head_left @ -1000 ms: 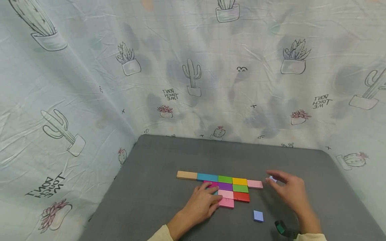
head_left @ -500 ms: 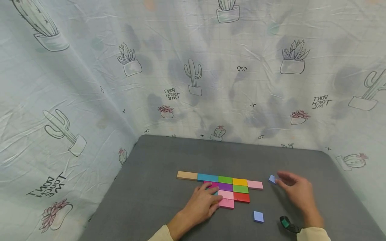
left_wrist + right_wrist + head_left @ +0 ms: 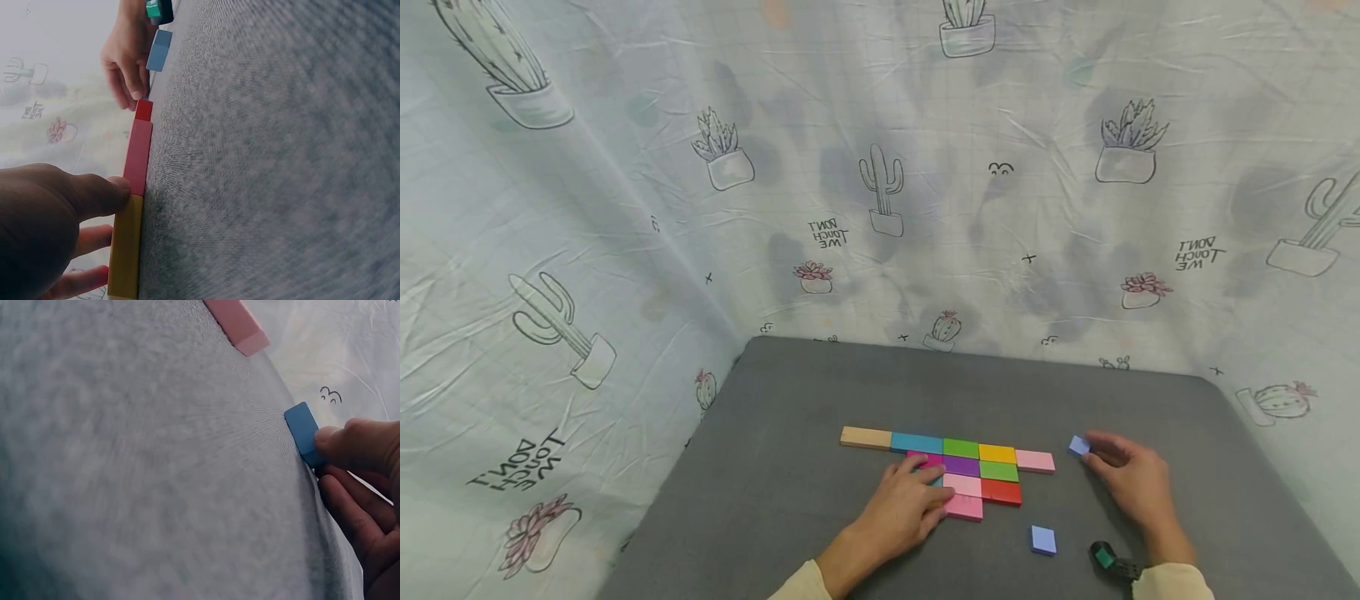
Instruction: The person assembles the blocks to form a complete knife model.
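Observation:
Flat coloured blocks form several joined rows on the grey table. My left hand (image 3: 904, 504) rests on the left part of the lower rows, covering some blocks; its fingertips touch a magenta block (image 3: 925, 458) and a pale pink block (image 3: 962, 485). In the left wrist view, the thumb presses near where a pink block (image 3: 138, 156) meets a yellow block (image 3: 127, 247). To the right of the top row, my right hand (image 3: 1137, 479) pinches a small blue block (image 3: 303, 430) at its right end. That block lies tilted on the table, apart from the pink end block (image 3: 1034, 461).
Another small blue block (image 3: 1042, 540) lies nearer the front. A black strap with a green patch (image 3: 1105, 554) sits by the right wrist. Tan (image 3: 866, 438) and red (image 3: 1001, 492) blocks belong to the rows. A cactus-print curtain (image 3: 925, 167) hangs behind the grey table (image 3: 790, 383).
My right hand drew back to the right from over the small blue block, then came in again and took hold of its right end. My left hand stayed in place.

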`<move>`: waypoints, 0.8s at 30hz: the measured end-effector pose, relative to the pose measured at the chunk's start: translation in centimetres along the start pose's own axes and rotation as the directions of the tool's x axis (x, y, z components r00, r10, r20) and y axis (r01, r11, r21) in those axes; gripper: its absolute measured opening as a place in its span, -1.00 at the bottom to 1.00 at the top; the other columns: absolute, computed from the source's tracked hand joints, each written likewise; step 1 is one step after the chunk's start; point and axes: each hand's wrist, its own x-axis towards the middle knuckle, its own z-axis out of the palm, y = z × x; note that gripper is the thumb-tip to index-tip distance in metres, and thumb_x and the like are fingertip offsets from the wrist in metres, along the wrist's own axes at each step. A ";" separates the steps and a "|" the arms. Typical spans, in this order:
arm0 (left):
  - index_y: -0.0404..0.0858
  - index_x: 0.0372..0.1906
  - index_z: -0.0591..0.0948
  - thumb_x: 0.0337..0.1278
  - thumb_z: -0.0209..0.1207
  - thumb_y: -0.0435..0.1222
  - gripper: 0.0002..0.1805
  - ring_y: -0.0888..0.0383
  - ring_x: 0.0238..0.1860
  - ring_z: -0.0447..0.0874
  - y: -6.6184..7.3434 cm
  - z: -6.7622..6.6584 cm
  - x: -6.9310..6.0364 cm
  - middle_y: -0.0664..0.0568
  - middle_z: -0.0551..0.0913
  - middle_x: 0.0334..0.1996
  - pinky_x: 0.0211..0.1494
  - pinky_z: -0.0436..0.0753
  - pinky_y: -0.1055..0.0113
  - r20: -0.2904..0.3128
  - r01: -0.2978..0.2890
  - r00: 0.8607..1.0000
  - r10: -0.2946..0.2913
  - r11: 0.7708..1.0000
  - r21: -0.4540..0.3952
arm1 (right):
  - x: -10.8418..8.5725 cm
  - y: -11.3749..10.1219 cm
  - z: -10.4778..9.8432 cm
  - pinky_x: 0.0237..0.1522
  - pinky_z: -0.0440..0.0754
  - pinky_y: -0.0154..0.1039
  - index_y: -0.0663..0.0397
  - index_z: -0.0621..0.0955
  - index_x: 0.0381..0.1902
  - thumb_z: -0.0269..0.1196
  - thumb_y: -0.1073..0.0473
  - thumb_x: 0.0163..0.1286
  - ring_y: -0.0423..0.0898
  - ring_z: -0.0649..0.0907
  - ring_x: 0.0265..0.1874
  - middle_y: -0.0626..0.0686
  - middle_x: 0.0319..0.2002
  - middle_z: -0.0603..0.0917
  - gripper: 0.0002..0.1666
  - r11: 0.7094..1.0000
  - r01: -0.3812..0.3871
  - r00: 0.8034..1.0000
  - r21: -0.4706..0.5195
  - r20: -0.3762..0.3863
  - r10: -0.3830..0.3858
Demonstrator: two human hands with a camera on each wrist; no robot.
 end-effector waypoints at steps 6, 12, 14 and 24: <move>0.26 0.27 0.80 0.45 0.42 -0.04 -0.64 -0.04 0.55 0.48 0.0 0.0 0.0 0.22 0.67 0.44 0.41 0.66 -0.29 0.009 0.001 1.000 -0.001 1.000 -0.008 | -0.3 -0.3 -0.1 -0.25 0.52 -0.74 0.23 0.80 0.12 0.54 0.36 0.34 0.30 0.85 0.02 0.30 0.05 0.85 -0.61 1.000 0.016 1.000 0.006 -0.017 -0.016; 0.27 0.27 0.80 0.46 0.41 -0.03 -0.64 -0.03 0.55 0.47 0.0 -0.2 0.1 0.21 0.67 0.45 0.42 0.65 -0.29 0.014 0.005 1.000 -0.005 1.000 -0.008 | -1.4 -2.9 -0.9 -0.18 0.59 -0.70 0.13 0.83 0.09 0.56 0.35 0.33 0.07 0.88 -0.05 0.21 0.02 0.88 -0.63 0.998 0.055 0.998 -0.008 -0.030 -0.056; 0.28 0.28 0.80 0.46 0.41 -0.03 -0.64 -0.03 0.56 0.46 -0.1 -0.2 0.1 0.22 0.66 0.45 0.42 0.64 -0.28 0.017 0.010 1.000 -0.010 1.000 -0.009 | -1.9 -4.0 -1.1 -0.11 0.73 -0.54 0.11 0.84 0.10 0.56 0.37 0.31 0.05 0.87 -0.03 0.19 0.02 0.88 -0.61 0.996 0.087 0.996 -0.016 -0.008 -0.088; 0.29 0.30 0.78 0.46 0.40 -0.01 -0.62 -0.03 0.57 0.45 -0.1 -0.1 0.1 0.22 0.65 0.47 0.44 0.64 -0.28 0.023 0.012 1.000 -0.012 1.000 0.002 | -3.4 -6.7 -0.2 0.09 0.82 0.16 0.03 0.84 0.10 0.55 0.42 0.29 0.10 0.86 0.00 0.05 0.00 0.89 -0.57 0.977 0.210 0.967 0.020 0.145 -0.211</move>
